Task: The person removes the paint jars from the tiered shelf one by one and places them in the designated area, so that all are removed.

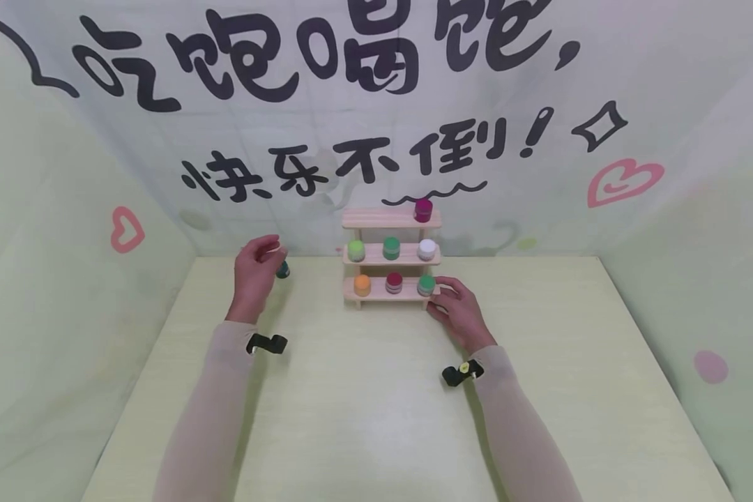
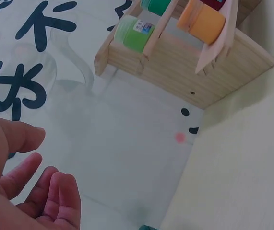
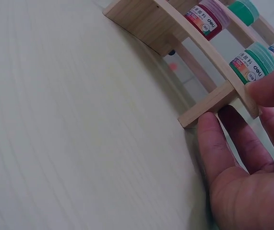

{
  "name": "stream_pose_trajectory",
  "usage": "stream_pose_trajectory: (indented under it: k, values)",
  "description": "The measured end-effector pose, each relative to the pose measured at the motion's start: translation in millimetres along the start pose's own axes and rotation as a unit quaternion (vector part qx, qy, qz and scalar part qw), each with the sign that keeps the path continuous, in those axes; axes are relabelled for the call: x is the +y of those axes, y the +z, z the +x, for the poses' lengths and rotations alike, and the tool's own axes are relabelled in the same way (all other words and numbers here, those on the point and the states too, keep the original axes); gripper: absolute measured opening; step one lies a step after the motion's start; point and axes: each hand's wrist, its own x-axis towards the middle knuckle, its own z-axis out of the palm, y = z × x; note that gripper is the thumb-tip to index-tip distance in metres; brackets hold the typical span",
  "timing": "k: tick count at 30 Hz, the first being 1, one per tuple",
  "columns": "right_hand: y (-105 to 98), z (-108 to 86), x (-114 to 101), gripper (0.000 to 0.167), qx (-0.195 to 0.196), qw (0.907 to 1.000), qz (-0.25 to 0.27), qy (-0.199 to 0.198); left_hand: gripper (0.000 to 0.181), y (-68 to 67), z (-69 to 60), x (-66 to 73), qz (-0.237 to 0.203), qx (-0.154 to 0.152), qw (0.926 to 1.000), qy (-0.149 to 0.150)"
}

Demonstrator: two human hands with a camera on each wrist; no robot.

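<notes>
A three-tier wooden shelf [image 1: 376, 220] [image 3: 213, 101] stands at the table's back, with colored jars on its tiers. My right hand [image 1: 464, 317] [image 3: 252, 191] grips the shelf's lower right end, thumb at the board's edge and fingers by the leg, beside a green-lidded jar [image 1: 426, 284] [image 3: 253, 64]. Left of the shelf, my left hand [image 1: 251, 279] [image 2: 41, 196] is raised with fingers loosely bent and apart, holding nothing visible. Just beside its fingers in the head view is a dark teal jar [image 1: 283, 270], partly hidden; whether they touch, I cannot tell.
On the top tier sits a magenta jar [image 1: 423, 210]. Light green [image 1: 355, 251], green [image 1: 392, 248] and white [image 1: 427, 249] jars line the middle one; orange [image 1: 362, 285] and dark red [image 1: 394, 282] jars are below. A printed cloth backdrop [image 1: 326, 132] rises behind the table [image 1: 364, 404].
</notes>
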Motion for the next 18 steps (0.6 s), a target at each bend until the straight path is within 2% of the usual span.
stream_pose_trajectory:
  k: [5, 14, 18]
  values:
    - [1.1, 0.3, 0.5, 0.043, 0.003, 1.0, -0.002, -0.003, 0.048, 17.4, 0.9, 15.8, -0.018, -0.022, 0.9994, 0.022]
    - [1.2, -0.8, 1.2, 0.039, 0.004, 1.0, 0.004, -0.005, 0.041, 55.9, 7.2, 34.6, -0.035, -0.033, 0.9977, 0.049]
    - [2.1, -1.1, 1.0, 0.037, 0.008, 0.9999, 0.006, -0.004, 0.04, 72.3, 5.7, 45.5, -0.027, -0.039, 0.9971, 0.06]
